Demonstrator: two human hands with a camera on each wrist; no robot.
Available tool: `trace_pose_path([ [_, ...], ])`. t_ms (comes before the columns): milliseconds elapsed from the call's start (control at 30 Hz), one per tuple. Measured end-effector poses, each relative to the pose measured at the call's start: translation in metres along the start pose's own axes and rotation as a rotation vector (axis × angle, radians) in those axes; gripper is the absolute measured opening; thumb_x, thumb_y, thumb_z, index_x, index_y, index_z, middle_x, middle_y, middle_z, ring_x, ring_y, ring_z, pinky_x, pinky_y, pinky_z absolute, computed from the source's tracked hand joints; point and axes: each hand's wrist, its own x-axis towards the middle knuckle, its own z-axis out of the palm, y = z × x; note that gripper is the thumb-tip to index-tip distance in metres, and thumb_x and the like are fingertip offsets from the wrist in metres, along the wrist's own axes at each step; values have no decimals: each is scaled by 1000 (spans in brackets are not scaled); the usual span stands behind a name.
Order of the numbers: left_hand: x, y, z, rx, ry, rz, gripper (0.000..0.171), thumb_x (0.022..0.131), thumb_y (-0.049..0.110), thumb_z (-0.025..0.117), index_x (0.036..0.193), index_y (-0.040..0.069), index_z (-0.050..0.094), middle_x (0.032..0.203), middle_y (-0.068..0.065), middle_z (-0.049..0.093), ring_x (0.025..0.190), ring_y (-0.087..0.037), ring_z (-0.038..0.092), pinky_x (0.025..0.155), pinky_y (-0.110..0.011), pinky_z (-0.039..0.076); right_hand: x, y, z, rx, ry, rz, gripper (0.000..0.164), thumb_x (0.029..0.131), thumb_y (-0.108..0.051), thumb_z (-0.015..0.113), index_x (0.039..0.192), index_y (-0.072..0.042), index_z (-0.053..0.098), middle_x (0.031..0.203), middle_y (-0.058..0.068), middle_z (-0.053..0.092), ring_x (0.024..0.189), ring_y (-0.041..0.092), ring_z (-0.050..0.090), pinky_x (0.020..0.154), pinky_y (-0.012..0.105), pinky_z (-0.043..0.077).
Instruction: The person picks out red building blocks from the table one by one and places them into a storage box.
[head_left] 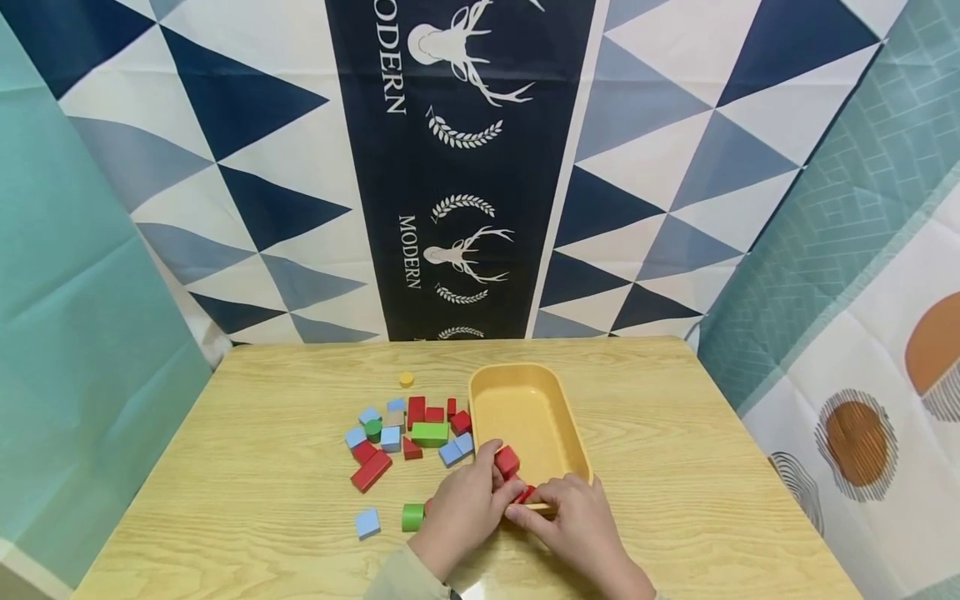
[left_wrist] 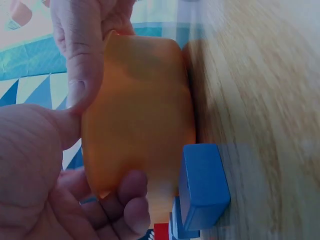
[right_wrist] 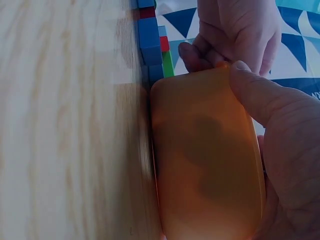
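Note:
A yellow plastic tray (head_left: 525, 375) stands on the table with red blocks (head_left: 507, 461) in its near end. My left hand (head_left: 468, 500) is at the tray's near left corner; its index finger and thumb curl around the red blocks. Its other fingers bend beside the tray's outer wall in the left wrist view. My right hand (head_left: 581, 525) grips the near right rim, thumb outside and fingers over the inside, close to a red block. The two thumbs come together at the near rim. The fingers partly hide the red blocks.
Left of the tray lie several red and blue blocks, a long green block (head_left: 430, 434), a dark green cylinder (head_left: 373, 430) and a yellow disc (head_left: 407, 379). Nearer me are a blue block (head_left: 367, 523) and a green block (head_left: 412, 517) beside my left wrist. A patterned cloth hangs behind the table.

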Motion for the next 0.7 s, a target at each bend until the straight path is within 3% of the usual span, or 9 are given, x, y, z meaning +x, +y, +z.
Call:
trace_pose_path([
  [67,-2,-2,0,-12,-30,44,58,99,39,59,145,7,41,94,8,70,78,-11,62,71,-38,56,0,0,1,-2,-1,-2,29,75,-65,73,66,-37,70,69,-32,57,71,0,48,86,63,37],
  [167,-7,-5,-2,-19,-56,100,59,102,34,54,151,7,33,118,8,67,99,-15,61,85,-42,55,1,-1,1,-4,-6,3,30,76,-64,73,69,-35,73,72,-29,61,73,1,50,85,61,37],
  [267,-11,-5,-2,-16,-54,114,63,103,35,53,155,8,27,139,0,54,118,-20,52,95,-45,50,0,-1,2,-14,-6,12,38,76,-64,73,87,-28,79,80,-22,69,78,3,54,85,62,38],
  [367,-16,-3,-4,6,-31,124,63,102,36,53,154,9,29,147,-6,44,127,-19,43,98,-44,49,0,-1,2,-37,7,11,50,76,-63,74,107,-23,78,88,-15,73,80,6,56,84,63,40],
  [467,-20,-1,-7,44,-21,172,58,102,36,54,150,8,36,145,-5,45,127,-16,42,97,-41,50,-1,-1,2,-60,29,3,56,74,-62,77,111,-21,76,85,-11,73,77,8,56,79,57,42],
  [600,-28,1,-13,77,-22,230,45,102,37,54,138,10,53,130,0,58,117,-13,51,94,-39,52,-1,0,3,-71,35,-7,53,73,-60,78,108,-20,77,84,-10,73,74,7,54,79,57,41],
  [700,-36,1,-18,102,-12,269,35,102,35,56,128,13,62,121,2,63,110,-12,55,91,-39,53,0,-2,3,-54,15,-2,46,76,-62,75,100,-23,79,88,-13,73,75,4,54,84,64,38],
])
